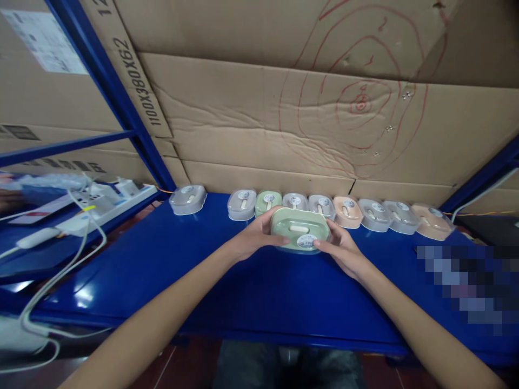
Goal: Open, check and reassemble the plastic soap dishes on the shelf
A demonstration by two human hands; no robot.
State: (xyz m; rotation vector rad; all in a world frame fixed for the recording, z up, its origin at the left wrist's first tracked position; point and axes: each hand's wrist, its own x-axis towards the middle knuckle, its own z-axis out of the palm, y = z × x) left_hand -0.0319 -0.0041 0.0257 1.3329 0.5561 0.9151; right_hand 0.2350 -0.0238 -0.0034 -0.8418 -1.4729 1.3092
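A green plastic box [279, 229] with a clear cover, a pale handle-like piece and a round printed sticker is held up over the blue table. My left hand [259, 233] grips its left end, thumb lying across the front. On the right end, my right hand [343, 248] is closed round it, its thumb touching the sticker. Behind it, a row of similar boxes lines the back of the table: a grey box [242, 205], a green box [268, 201], a peach box [347, 212] and several more. Another grey box [188, 200] sits apart at the left.
The blue table [243, 297] backs onto a cardboard sheet [227, 108] with red rings drawn on it. At the left are a white power strip [109, 210] and loose white cables [57, 286]. Blue metal posts [133, 119] frame the sides. A pixelated patch covers the right.
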